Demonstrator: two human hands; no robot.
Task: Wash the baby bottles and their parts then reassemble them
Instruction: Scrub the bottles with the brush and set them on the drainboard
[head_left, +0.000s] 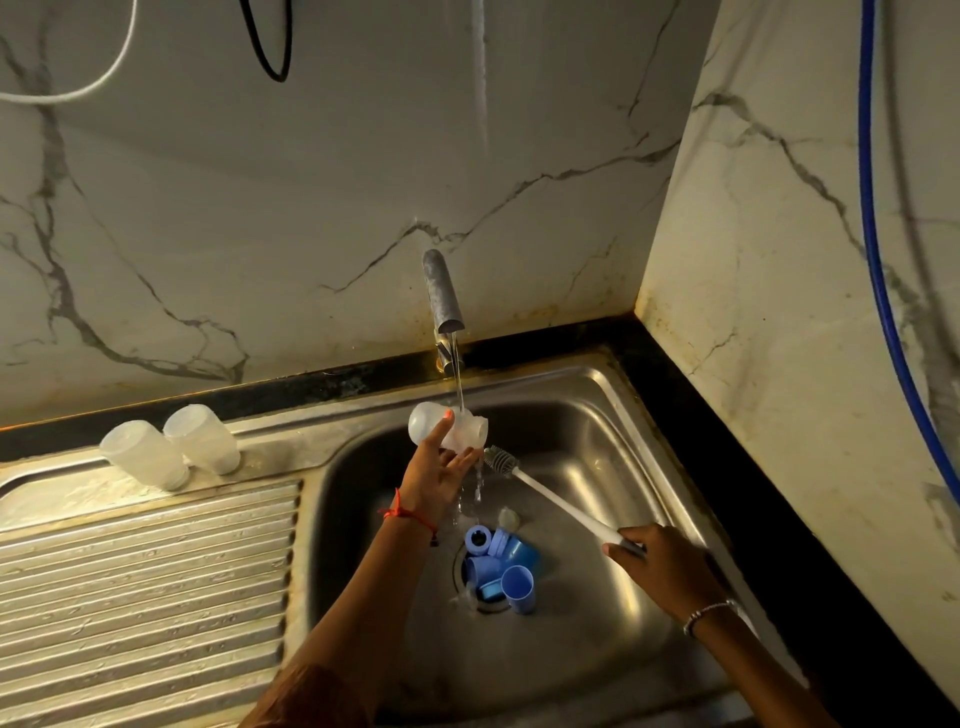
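My left hand (441, 475) holds a clear baby bottle (426, 423) on its side under the running tap (441, 291), with the bottle's open mouth facing right. My right hand (660, 564) grips the white handle of a bottle brush (550, 493); its grey bristle head sits just right of the bottle's mouth, outside it. Two more clear bottles (171, 449) stand upside down on the drainboard's back left. Several blue caps and rings (501, 566) lie over the sink drain, with a clear teat (508, 517) behind them.
The steel sink basin (597, 441) fills the middle; a ribbed drainboard (145, 582) lies to its left. Marble walls close the back and right, with a black counter edge (691, 415) along the corner. A blue hose (872, 234) hangs down the right wall.
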